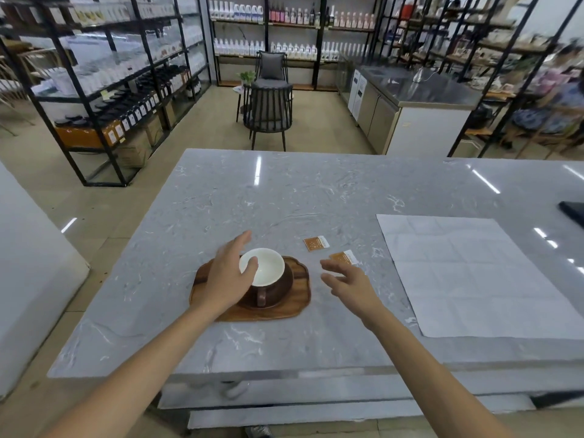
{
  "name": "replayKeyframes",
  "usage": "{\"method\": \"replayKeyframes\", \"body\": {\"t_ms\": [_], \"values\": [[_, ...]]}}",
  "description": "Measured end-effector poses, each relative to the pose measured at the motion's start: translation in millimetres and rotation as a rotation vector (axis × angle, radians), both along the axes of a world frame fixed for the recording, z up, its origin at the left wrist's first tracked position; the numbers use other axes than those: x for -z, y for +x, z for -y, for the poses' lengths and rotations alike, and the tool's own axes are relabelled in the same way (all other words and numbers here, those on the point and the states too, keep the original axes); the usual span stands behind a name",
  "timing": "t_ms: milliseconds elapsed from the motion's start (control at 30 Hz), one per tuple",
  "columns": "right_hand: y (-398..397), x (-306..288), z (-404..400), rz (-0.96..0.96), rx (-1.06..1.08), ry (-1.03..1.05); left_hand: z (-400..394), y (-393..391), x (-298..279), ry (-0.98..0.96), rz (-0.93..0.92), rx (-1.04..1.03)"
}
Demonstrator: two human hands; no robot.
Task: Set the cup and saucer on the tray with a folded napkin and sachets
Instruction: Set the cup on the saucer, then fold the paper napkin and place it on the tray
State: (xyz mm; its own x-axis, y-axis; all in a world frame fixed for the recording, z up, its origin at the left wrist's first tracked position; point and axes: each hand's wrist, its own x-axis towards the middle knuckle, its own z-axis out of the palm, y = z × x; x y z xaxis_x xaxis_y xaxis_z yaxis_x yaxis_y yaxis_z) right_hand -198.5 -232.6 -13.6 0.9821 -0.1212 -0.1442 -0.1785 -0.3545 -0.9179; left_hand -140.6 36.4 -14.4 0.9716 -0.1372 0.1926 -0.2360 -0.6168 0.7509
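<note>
A brown cup with a white inside (264,269) stands on a dark saucer (278,295), which rests on a wooden tray (297,306) on the grey marble counter. My left hand (229,276) lies against the cup's left rim, fingers spread, thumb on the rim. My right hand (349,281) hovers open just right of the tray, fingers apart, holding nothing. Two orange sachets lie on the counter: one (316,243) beyond the tray, the other (344,257) right by my right fingertips. A large white napkin (474,273) lies unfolded and flat to the right.
The marble counter (284,197) stretches far ahead and to the right. A dark flat object (573,211) sits at the right edge. Beyond the counter are chairs, shelving with bottles, and a steel cabinet.
</note>
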Motion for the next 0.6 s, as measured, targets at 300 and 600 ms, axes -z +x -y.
{"method": "replayKeyframes", "body": {"t_ms": [300,600], "values": [[-57,7,85,-0.008,0.156,-0.189,129,-20,-7,0.089,0.113,0.406],[-85,39,185,-0.092,0.308,-0.325,241,-36,42,0.229,0.032,0.752]]}}
